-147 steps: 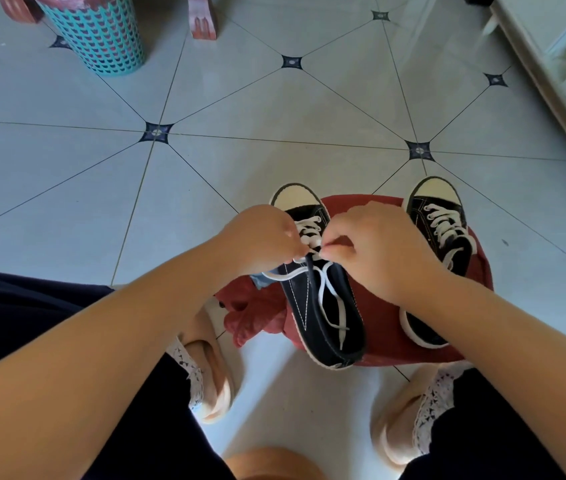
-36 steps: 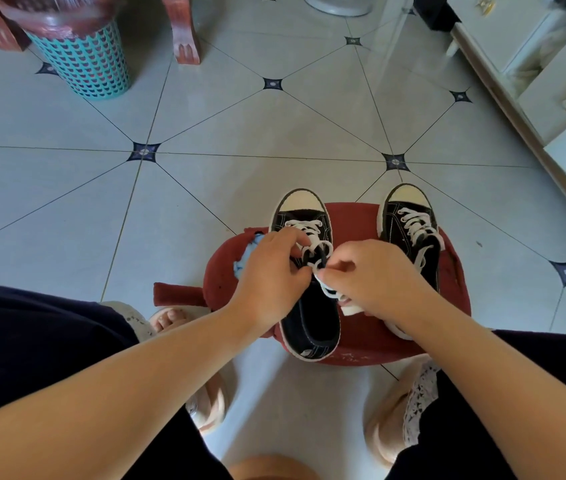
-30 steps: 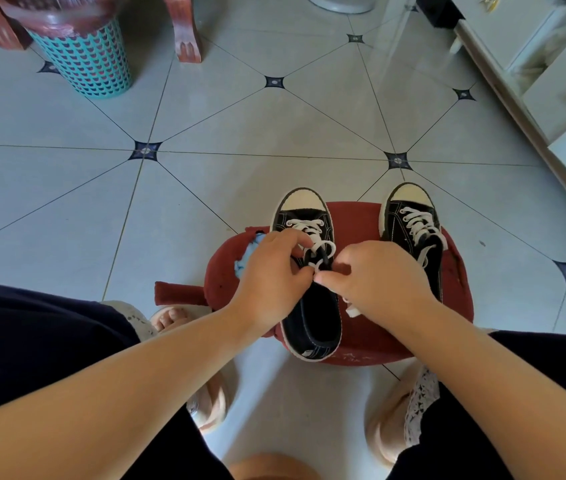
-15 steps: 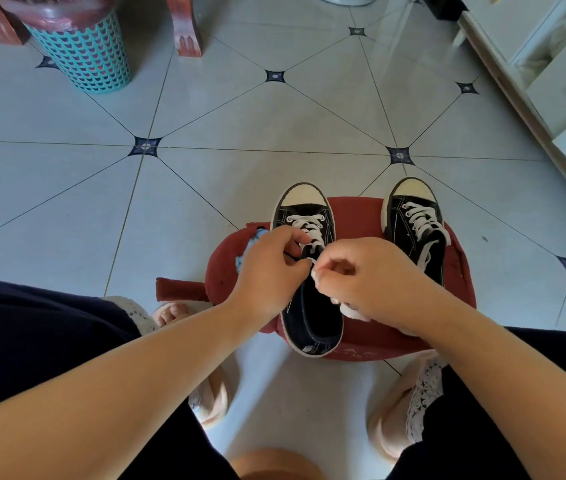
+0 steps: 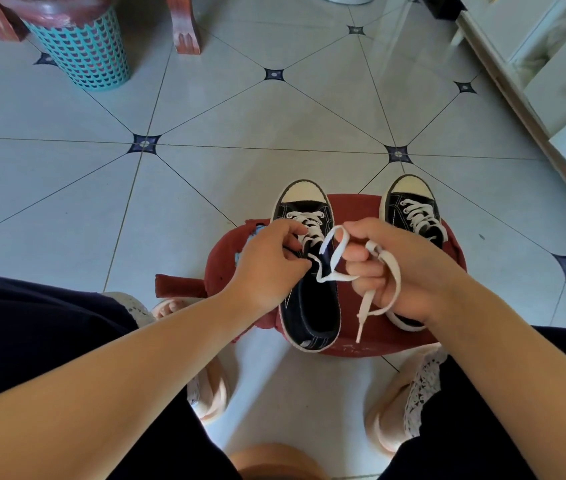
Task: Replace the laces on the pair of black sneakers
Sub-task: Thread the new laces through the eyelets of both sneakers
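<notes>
**Hidden or cut off.** The pale grey tiled floor (image 5: pixel 240 109) fills the frame. The white cabinet (image 5: pixel 558 98) is cut by the right edge. The teal plastic lattice basket (image 5: pixel 84 53) is cut by the top edge at upper left.

The round dark-red stool (image 5: pixel 354 209) stands at centre frame, and both shoes rest on it with toes toward the top of the frame.
- The black canvas sneaker with a cream toe cap (image 5: pixel 312 306) lies at centre, its heel at the stool's near rim.
- The second black canvas sneaker (image 5: pixel 409 206) lies to its right, laced across its visible front. Its rear half is hidden behind the right hand (image 5: pixel 402 268).

The left hand (image 5: pixel 267 268) has its fingers curled. Thumb and forefinger pinch the flat white lace (image 5: pixel 336 252) just above the centre shoe's opening, and the eyelets beneath them are covered. The right hand's fingers are curled round the same lace. A loop stands up over the forefinger, and the loose end hangs below the palm toward the stool's near rim.

**Change.** Half a second ago the hands met over the tongue and no lace hung free. Now they are apart, with slack drawn out to the right. The shoes and stool have not moved.

**Writing.** Faint pale marks (image 5: pixel 354 348) on the stool's near rim appear to be lettering but are illegible. A tag at the centre shoe's heel is too small to read.
</notes>
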Available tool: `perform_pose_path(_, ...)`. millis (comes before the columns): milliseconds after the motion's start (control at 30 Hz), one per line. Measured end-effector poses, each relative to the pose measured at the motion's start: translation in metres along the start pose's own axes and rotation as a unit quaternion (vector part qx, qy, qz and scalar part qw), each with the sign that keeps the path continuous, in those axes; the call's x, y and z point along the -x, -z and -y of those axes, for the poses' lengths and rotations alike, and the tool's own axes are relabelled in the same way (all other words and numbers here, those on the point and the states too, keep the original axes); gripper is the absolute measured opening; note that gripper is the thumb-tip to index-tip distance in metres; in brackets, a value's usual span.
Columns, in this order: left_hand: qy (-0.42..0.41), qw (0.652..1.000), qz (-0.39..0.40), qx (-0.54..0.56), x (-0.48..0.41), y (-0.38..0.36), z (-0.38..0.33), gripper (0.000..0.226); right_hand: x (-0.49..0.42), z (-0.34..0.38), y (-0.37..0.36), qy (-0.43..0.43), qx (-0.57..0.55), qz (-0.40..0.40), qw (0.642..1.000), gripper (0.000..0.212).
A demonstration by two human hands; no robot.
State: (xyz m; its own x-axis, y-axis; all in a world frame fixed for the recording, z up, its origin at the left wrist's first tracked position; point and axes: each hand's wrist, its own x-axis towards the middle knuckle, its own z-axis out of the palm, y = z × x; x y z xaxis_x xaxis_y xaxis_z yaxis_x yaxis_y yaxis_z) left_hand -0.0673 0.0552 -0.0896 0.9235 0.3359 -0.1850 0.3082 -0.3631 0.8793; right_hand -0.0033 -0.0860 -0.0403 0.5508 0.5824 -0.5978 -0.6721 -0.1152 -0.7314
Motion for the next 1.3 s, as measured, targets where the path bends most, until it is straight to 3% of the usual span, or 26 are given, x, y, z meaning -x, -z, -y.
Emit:
perform_pose_path(133, 0.011, 1.000, -0.004, 0.012, 0.003, 0.005, -0.005, 0.033, -0.003, -0.004, -0.003, 0.011, -0.114, -0.003, 0.993, 0.016)
perform_pose_path(300, 0.015, 0.997, 0.029, 0.070, 0.010, 0.011, -0.016, 0.028, -0.014, -0.027, -0.014, 0.070, -0.217, 0.002, 0.974, 0.029)
perform_pose_path(367, 0.020, 0.997, 0.044, 0.063, 0.012, 0.011, -0.015, 0.026, -0.016, -0.032, -0.016, 0.108, -0.231, -0.035, 0.966, 0.034)
perform_pose_path(500, 0.065, 0.994, 0.066, 0.063, 0.014, 0.011, -0.010, 0.026, -0.016, -0.038, -0.018, 0.149, -0.139, -0.161, 0.966, 0.037)
perform_pose_path(600, 0.083, 0.988, 0.106, 0.075, 0.016, 0.013, -0.012, 0.037, -0.015, -0.048, -0.022, 0.167, -0.062, -0.206, 0.962, 0.032)
perform_pose_path(833, -0.069, 0.987, 0.123, -0.082, 0.025, 0.008, -0.013, 0.075, -0.010, -0.061, -0.032, 0.183, 0.059, -0.240, 0.952, 0.025)
perform_pose_path(900, -0.103, 0.985, 0.091, -0.105, 0.025, 0.005, -0.009, 0.068, -0.007, -0.062, -0.033, 0.184, 0.081, -0.232, 0.952, 0.024)
perform_pose_path(1000, -0.160, 0.975, 0.043, -0.145, 0.022, 0.002, -0.004, 0.037, -0.002, -0.061, -0.032, 0.164, 0.079, -0.182, 0.966, 0.021)
perform_pose_path(1100, -0.173, 0.969, 0.024, -0.175, 0.017, 0.002, 0.003, 0.015, 0.003, -0.053, -0.026, 0.125, 0.152, -0.136, 0.971, 0.021)
perform_pose_path(1200, -0.177, 0.965, 0.010, -0.191, 0.013, 0.005, 0.005, 0.009, 0.009, -0.046, -0.020, 0.102, 0.213, -0.087, 0.968, 0.015)
perform_pose_path(1300, -0.181, 0.958, 0.044, -0.220, 0.011, 0.009, 0.006, 0.015, 0.016, -0.039, -0.016, 0.104, 0.331, -0.048, 0.937, 0.030)
